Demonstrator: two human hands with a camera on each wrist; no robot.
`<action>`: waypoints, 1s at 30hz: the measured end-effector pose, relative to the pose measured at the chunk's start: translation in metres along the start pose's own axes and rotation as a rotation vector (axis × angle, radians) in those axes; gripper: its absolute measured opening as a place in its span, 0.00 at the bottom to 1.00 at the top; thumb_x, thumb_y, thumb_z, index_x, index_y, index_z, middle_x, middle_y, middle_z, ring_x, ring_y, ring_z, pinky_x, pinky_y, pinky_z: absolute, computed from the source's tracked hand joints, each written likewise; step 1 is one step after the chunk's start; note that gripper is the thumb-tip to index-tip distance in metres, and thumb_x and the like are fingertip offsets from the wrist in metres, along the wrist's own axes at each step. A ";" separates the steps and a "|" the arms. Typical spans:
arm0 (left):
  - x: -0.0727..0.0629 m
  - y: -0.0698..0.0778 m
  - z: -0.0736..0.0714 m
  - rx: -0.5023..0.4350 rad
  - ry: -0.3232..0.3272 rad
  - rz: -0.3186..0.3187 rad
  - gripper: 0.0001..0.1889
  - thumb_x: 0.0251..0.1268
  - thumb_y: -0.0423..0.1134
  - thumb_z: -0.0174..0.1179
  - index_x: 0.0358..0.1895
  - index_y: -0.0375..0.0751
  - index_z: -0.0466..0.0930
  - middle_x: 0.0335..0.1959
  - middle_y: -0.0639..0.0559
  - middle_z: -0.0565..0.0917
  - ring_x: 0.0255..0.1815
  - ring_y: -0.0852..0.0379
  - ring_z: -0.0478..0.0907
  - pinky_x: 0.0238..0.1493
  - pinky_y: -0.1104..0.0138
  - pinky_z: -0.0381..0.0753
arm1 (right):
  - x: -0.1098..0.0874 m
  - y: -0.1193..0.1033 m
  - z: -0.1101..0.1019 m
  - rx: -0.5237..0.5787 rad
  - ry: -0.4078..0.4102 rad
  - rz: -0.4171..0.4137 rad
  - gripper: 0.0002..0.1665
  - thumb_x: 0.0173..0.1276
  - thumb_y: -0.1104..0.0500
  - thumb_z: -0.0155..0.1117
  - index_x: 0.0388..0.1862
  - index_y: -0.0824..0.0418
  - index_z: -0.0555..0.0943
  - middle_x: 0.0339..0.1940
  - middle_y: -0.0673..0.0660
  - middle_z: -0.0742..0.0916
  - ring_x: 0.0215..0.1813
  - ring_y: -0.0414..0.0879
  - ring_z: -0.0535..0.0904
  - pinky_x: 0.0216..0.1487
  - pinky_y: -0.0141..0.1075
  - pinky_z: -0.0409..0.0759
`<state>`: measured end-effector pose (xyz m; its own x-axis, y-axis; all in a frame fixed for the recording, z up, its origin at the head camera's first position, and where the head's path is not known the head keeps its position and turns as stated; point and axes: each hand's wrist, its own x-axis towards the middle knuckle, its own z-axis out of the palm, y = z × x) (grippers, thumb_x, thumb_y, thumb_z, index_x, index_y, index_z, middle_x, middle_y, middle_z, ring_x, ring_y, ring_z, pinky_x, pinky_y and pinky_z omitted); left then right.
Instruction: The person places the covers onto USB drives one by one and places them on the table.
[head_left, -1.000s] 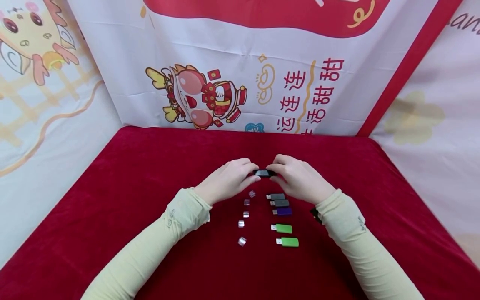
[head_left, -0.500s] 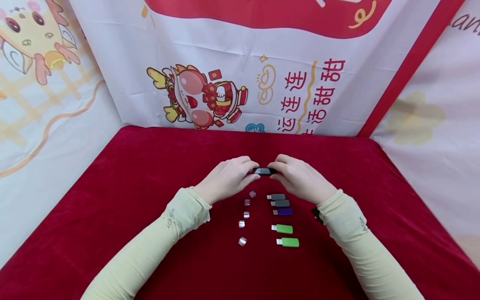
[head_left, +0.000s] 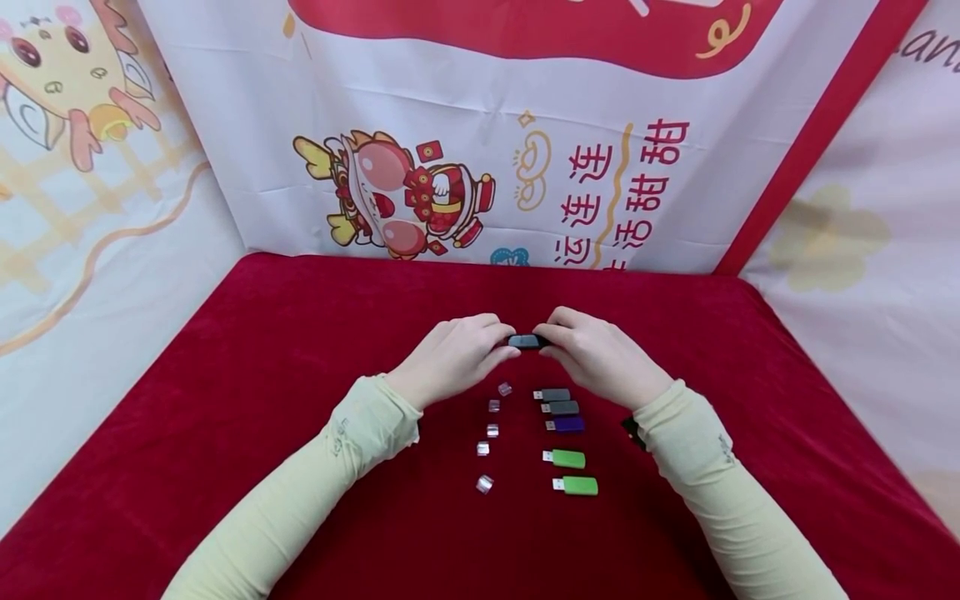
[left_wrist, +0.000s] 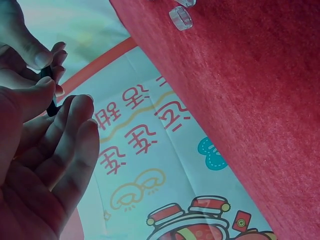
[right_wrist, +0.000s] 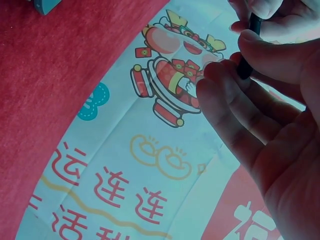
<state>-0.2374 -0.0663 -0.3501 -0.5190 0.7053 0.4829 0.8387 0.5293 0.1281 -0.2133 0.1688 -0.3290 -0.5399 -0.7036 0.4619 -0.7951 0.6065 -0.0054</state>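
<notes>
Between my two hands, held level above the red cloth, is a small black USB stick [head_left: 524,341] with a glossy top face. My left hand [head_left: 457,357] pinches its left end between thumb and fingers. The right end is pinched by my right hand [head_left: 600,358]. In the left wrist view the black USB stick [left_wrist: 51,107] shows edge-on, and the right wrist view shows the same black USB stick [right_wrist: 244,69] partly covered by fingers. Closer to me lie two grey USB sticks [head_left: 561,407], a purple one [head_left: 568,425] and two green ones [head_left: 580,486], metal plugs pointing left.
Left of the sticks, several small clear caps [head_left: 484,484] lie in a loose column on the red cloth [head_left: 337,317]. A printed white curtain [head_left: 450,92] hangs behind the table's far edge, with more printed sheets at both sides. A dark band [head_left: 633,432] shows by the right sleeve.
Both hands have lifted the black USB stick very slightly and tilted it, so more of its glossy face shows. The sticks and caps on the cloth have stayed put.
</notes>
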 end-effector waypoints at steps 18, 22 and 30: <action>0.001 0.002 -0.001 -0.015 -0.023 0.026 0.11 0.68 0.41 0.64 0.45 0.38 0.84 0.32 0.53 0.77 0.29 0.62 0.73 0.33 0.71 0.78 | 0.000 -0.003 0.003 -0.039 0.002 0.001 0.17 0.57 0.68 0.76 0.46 0.64 0.85 0.35 0.55 0.79 0.33 0.42 0.78 0.37 0.33 0.82; 0.001 0.002 -0.001 -0.018 -0.035 0.023 0.11 0.68 0.42 0.63 0.45 0.38 0.83 0.32 0.53 0.77 0.29 0.62 0.73 0.34 0.71 0.78 | 0.000 -0.003 0.004 -0.049 0.009 -0.008 0.18 0.56 0.68 0.76 0.46 0.65 0.85 0.35 0.56 0.80 0.33 0.43 0.79 0.37 0.34 0.82; 0.000 0.003 -0.001 -0.014 -0.046 0.014 0.10 0.69 0.42 0.63 0.44 0.40 0.83 0.31 0.54 0.77 0.28 0.63 0.73 0.33 0.73 0.77 | 0.001 -0.004 0.005 -0.047 0.004 -0.015 0.16 0.57 0.68 0.76 0.46 0.65 0.85 0.35 0.56 0.80 0.33 0.44 0.79 0.37 0.34 0.82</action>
<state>-0.2350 -0.0652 -0.3489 -0.5138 0.7337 0.4446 0.8481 0.5126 0.1342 -0.2119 0.1639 -0.3326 -0.5272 -0.7113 0.4649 -0.7891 0.6128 0.0427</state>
